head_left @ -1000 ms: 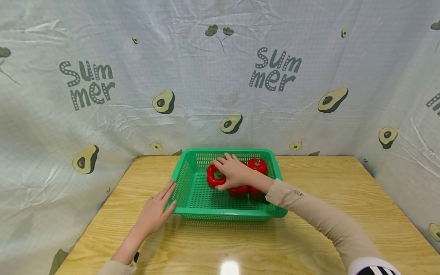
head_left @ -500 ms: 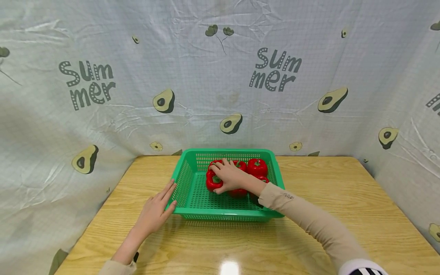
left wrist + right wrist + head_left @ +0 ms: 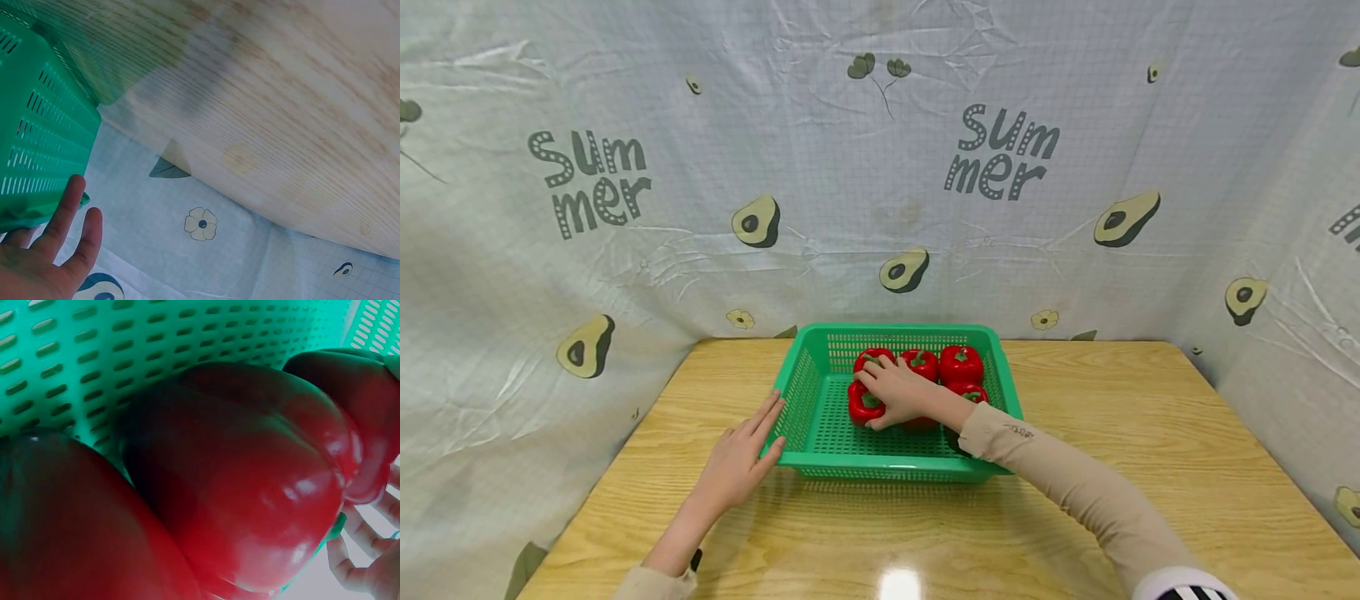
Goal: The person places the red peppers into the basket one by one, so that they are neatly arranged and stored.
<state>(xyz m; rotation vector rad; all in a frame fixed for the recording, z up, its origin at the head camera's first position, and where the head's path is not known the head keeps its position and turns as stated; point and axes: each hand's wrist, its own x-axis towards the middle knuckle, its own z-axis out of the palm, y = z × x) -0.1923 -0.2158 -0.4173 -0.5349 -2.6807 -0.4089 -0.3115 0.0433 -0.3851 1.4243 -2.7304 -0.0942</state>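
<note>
Head view. Right hand: fingers curled over a red bell pepper, gripping it inside the green plastic basket, at the basket's left-middle floor. Left hand: flat, fingers straight, resting on the wooden table with its fingertips against the basket's left wall; holds nothing. Further red bell peppers in the basket: three in a row along the far wall, one just right of the right hand, one mostly hidden under the hand. Beige sleeve crosses the basket's near right corner. Avocado-print cloth hangs behind and beside the table.

Left wrist view. Left hand: fingers extended, laid against the basket's outer wall; table surface and printed cloth beside the basket.

Right wrist view. Held pepper fills the frame, close against the basket's perforated wall; a second pepper touches it at the left. Right-hand fingertips show at the pepper's lower right edge.
</note>
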